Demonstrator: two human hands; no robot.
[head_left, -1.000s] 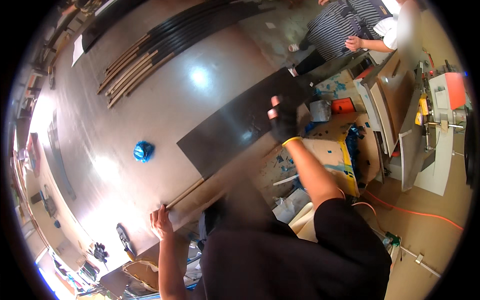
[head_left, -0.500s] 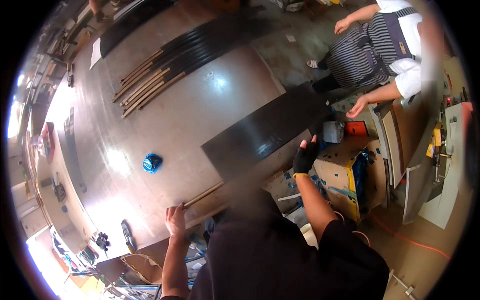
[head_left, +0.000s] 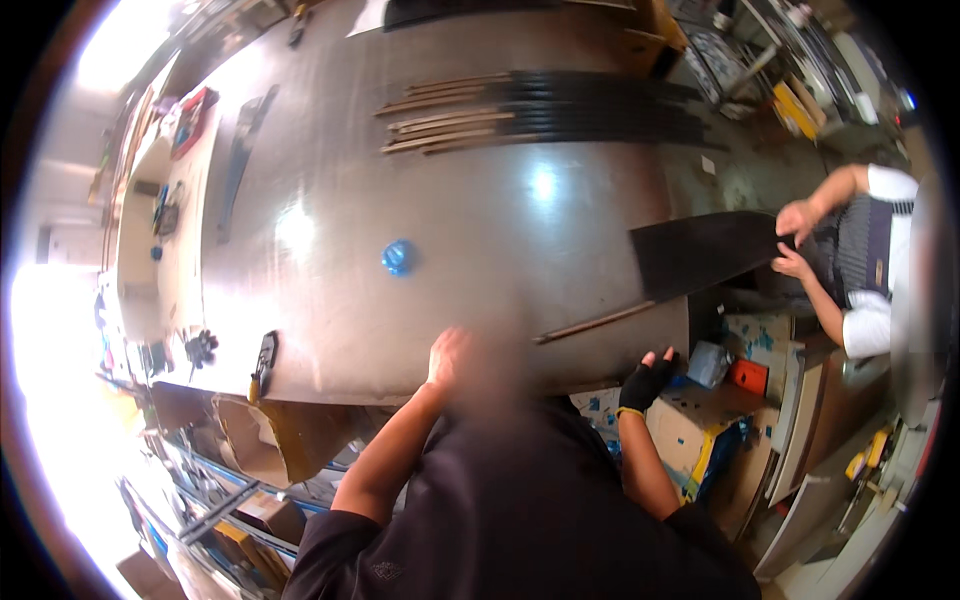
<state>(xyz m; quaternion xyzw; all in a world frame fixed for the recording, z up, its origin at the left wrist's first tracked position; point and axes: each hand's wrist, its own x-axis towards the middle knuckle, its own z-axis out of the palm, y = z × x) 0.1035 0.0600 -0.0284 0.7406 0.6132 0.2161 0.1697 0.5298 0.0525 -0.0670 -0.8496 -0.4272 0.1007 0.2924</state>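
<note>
My bare left hand rests at the near table edge, its fingers partly lost behind a blurred smudge; what shows looks flat, with nothing in it. At the table's near right corner is my right hand in a black fingerless glove, fingers apart and holding nothing. Just beyond it lies a thin brown strip, its far end beside a dark sheet. Both hands of a co-worker are on that sheet's right end. A shiny blue roundish item sits mid-table, beyond my left hand.
Several long dark strips with brown ends lie across the far side of the metal table. A yellow-and-black cutter lies near the left front edge. Cardboard boxes stand below the right corner; leaning panels stand farther right.
My left hand has let go of the brown strip. The dark sheet has shifted right, away from me, and the co-worker's hands have come onto it. My view has turned.
</note>
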